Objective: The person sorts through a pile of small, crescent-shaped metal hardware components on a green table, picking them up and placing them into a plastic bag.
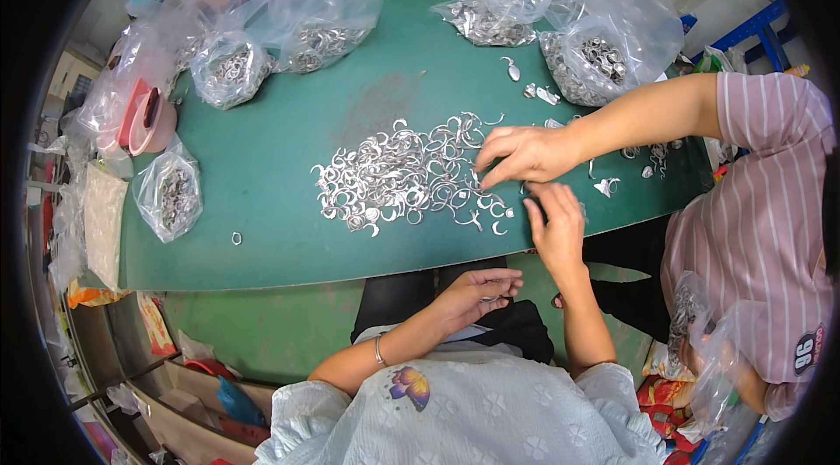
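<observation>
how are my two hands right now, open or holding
Left hand: partly curled, whether it holds anything cannot be told.
Right hand: open, nothing visibly held.

Top (pixel 516 426): pale grey-blue, crinkled fabric, tonal clover pattern. Loose short sleeves (pixel 302 404). Butterfly motif (pixel 409 387) upper left, purple with orange-yellow. Left wrist: thin silver-coloured bangle (pixel 379 349). Trousers (pixel 394 303): black, mostly hidden below the top's edge.

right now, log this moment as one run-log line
left hand: over lap, contents unclear | right hand: near table edge | co-worker's hand: at silver-coloured ring pile's right side
</observation>
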Tool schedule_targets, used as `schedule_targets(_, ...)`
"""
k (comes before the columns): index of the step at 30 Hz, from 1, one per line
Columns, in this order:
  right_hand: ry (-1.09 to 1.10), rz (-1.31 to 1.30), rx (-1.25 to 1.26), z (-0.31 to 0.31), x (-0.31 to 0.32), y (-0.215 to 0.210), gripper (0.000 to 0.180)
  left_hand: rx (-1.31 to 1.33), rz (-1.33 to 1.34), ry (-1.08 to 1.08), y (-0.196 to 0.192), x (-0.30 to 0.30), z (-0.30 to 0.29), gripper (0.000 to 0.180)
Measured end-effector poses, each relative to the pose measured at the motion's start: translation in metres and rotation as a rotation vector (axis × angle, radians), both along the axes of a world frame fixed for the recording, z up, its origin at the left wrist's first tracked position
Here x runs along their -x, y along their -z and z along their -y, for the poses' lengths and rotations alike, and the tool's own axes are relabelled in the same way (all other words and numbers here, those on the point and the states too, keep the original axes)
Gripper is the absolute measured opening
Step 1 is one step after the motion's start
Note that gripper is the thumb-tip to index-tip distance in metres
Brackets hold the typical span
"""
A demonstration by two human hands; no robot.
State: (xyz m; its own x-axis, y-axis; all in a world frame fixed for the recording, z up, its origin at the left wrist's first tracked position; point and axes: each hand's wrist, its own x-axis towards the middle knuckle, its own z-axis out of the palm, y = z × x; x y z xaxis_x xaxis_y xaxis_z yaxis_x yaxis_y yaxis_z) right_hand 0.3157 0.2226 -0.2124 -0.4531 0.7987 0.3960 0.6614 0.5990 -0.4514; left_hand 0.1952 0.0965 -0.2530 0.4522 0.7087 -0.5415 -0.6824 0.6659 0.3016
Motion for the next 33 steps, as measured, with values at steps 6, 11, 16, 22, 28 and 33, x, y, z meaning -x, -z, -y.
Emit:
schedule_targets(6, 0.073, -0.014, 0.13, 0.007, 0.003, 0.001, 0.013, -0.024, -0.04, 0.095, -0.005, 0.018, 0.007, 0.023)
schedule_targets(11, 0.1, -0.047, 0.168, 0.003, 0.001, -0.004, 0.01, -0.435, -0.612, 0.048, -0.032, 0.045, -0.002, 0.021)
schedule_targets(16, 0.095, -0.049, 0.16, 0.002, 0.019, -0.002, 0.011, -0.606, -1.198, -0.137, -0.037, 0.069, -0.04, 0.016)
schedule_targets(22, 0.197, 0.033, 0.194, 0.005, 0.01, -0.013, 0.01, -0.808, -1.617, -0.216, -0.034, 0.073, -0.081, 0.012)
schedule_targets(28, 0.205, 0.045, 0.297, 0.002, -0.002, -0.016, 0.015, -0.825, -1.517, -0.22, -0.032, 0.084, -0.104, 0.015)
schedule_targets(33, 0.064, 0.042, 0.076, -0.019, -0.01, 0.0, 0.028, -0.321, -0.421, -0.039, -0.038, 0.065, -0.078, 0.021)
